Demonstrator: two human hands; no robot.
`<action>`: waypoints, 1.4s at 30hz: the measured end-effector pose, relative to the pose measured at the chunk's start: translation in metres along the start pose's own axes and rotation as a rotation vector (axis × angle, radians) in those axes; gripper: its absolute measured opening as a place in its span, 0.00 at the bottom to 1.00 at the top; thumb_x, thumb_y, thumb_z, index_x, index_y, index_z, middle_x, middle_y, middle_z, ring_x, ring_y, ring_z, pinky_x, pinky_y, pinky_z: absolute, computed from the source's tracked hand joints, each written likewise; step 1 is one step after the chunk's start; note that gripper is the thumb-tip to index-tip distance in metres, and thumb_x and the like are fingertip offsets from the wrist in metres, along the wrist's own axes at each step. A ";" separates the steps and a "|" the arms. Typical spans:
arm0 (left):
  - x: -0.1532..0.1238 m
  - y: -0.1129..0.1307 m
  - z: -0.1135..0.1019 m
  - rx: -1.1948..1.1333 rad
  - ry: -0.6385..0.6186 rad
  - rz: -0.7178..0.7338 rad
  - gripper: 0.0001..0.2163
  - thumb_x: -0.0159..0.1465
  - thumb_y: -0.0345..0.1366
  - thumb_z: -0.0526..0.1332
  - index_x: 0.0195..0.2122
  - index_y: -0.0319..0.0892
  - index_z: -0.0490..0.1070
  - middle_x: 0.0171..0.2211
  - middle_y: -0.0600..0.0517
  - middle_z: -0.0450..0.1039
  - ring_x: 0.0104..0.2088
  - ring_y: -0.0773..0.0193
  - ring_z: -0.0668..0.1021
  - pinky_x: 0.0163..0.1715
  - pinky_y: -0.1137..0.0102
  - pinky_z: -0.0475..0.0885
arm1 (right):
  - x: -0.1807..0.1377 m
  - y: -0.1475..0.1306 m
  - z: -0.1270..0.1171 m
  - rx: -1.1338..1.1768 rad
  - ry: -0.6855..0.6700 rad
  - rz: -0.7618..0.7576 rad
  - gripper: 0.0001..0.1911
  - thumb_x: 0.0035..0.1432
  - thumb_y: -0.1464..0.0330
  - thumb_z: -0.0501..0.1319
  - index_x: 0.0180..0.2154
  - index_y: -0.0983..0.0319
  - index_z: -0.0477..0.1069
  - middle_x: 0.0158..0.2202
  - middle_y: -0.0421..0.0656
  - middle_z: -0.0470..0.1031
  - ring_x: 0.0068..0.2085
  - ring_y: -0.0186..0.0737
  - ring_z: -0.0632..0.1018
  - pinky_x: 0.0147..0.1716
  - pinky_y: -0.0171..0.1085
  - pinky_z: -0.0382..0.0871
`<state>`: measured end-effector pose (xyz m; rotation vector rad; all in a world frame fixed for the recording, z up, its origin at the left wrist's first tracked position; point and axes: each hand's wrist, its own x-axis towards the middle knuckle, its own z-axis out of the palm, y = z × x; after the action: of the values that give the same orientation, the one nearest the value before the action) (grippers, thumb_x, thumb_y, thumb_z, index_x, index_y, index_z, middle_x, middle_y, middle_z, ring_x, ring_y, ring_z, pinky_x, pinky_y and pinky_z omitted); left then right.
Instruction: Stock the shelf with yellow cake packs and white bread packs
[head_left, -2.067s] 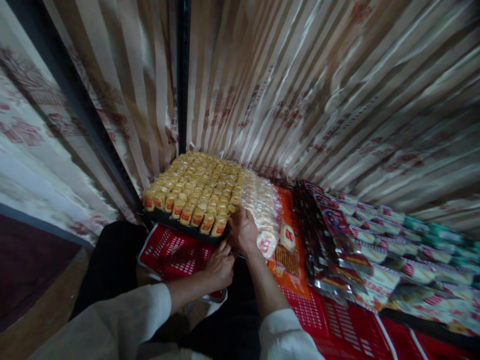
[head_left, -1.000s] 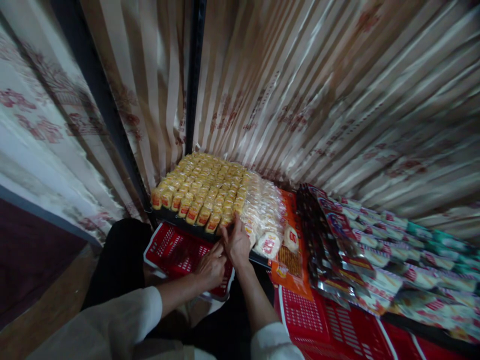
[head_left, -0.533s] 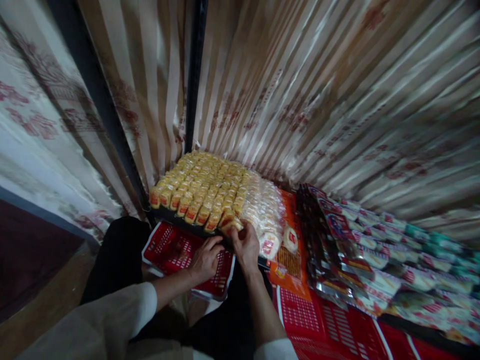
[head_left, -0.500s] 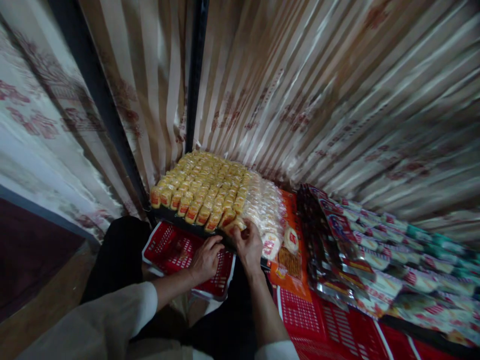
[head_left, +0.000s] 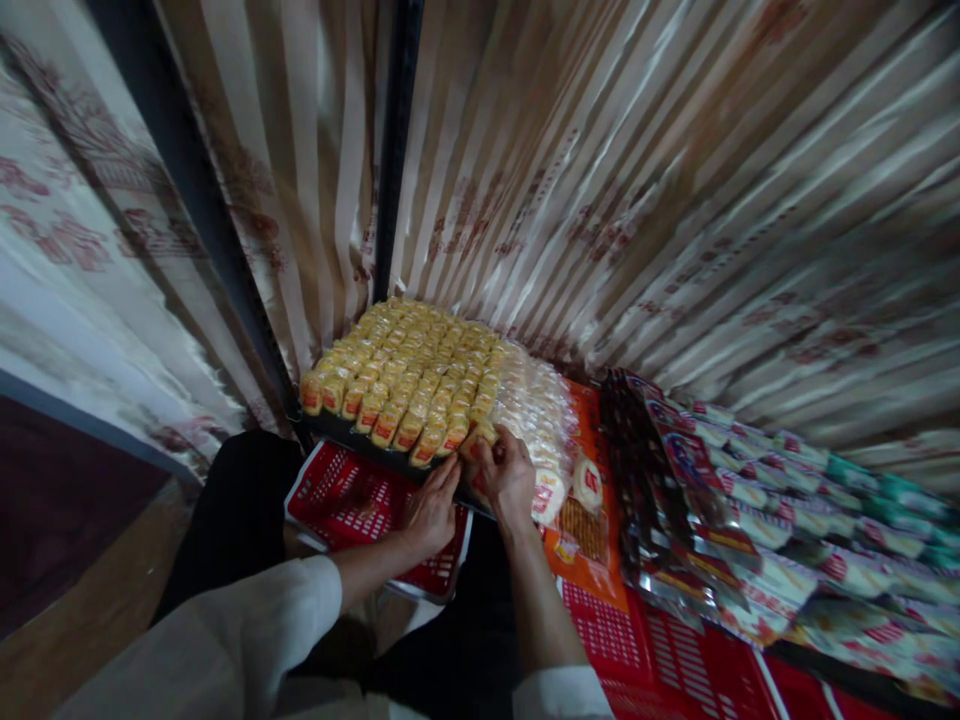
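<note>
Rows of small yellow wrapped snack cakes (head_left: pixel 405 370) stand packed together on a dark shelf edge (head_left: pixel 360 436). My right hand (head_left: pixel 511 482) is at the right front end of these rows, thumb and fingers closed on one yellow wrapped snack cake (head_left: pixel 480 438). Just left of it, my left hand (head_left: pixel 433 512) reaches up with its fingers stretched out. Its fingertips are at the front of the rows, beside the right hand, and nothing shows in its grasp. White wrapped snack cakes (head_left: pixel 529 400) adjoin the yellow ones on the right.
A red basket (head_left: pixel 352 490) sits below the shelf edge by my knees. Rightward are an orange packet (head_left: pixel 592 555), dark shiny packets (head_left: pixel 652 480) and white-and-red packets (head_left: pixel 780 510), with red baskets (head_left: pixel 660 650) under them. Patterned curtains (head_left: pixel 525 180) and dark posts (head_left: pixel 396 150) stand behind.
My left hand has moved right and slightly up, close to the right hand. The right hand has shifted slightly right, still on the yellow snack cake at the front end.
</note>
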<state>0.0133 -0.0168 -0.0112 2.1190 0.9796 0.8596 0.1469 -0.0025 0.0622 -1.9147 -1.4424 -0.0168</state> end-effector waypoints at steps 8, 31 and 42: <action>-0.005 -0.016 0.011 -0.244 0.111 0.017 0.33 0.54 0.19 0.47 0.63 0.38 0.51 0.63 0.43 0.54 0.63 0.58 0.58 0.62 0.56 0.56 | -0.002 -0.005 0.003 -0.057 -0.067 -0.043 0.20 0.60 0.64 0.50 0.50 0.64 0.68 0.39 0.48 0.72 0.34 0.39 0.75 0.34 0.36 0.69; 0.004 -0.026 -0.001 -0.373 0.027 -0.078 0.22 0.56 0.23 0.51 0.51 0.41 0.69 0.56 0.47 0.66 0.56 0.61 0.68 0.59 0.59 0.63 | 0.009 -0.019 -0.002 -0.266 -0.252 0.004 0.18 0.58 0.67 0.54 0.51 0.57 0.65 0.39 0.43 0.70 0.32 0.36 0.73 0.29 0.33 0.61; -0.021 -0.001 -0.047 -0.107 0.151 0.007 0.20 0.55 0.21 0.48 0.45 0.41 0.71 0.49 0.46 0.68 0.52 0.61 0.70 0.54 0.61 0.67 | 0.000 -0.005 0.012 -0.048 -0.160 0.005 0.24 0.57 0.68 0.52 0.56 0.58 0.61 0.39 0.44 0.67 0.32 0.37 0.73 0.34 0.37 0.69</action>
<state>-0.0339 -0.0205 0.0092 1.9917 0.9797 1.0649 0.1378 0.0048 0.0566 -1.9959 -1.5549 0.1075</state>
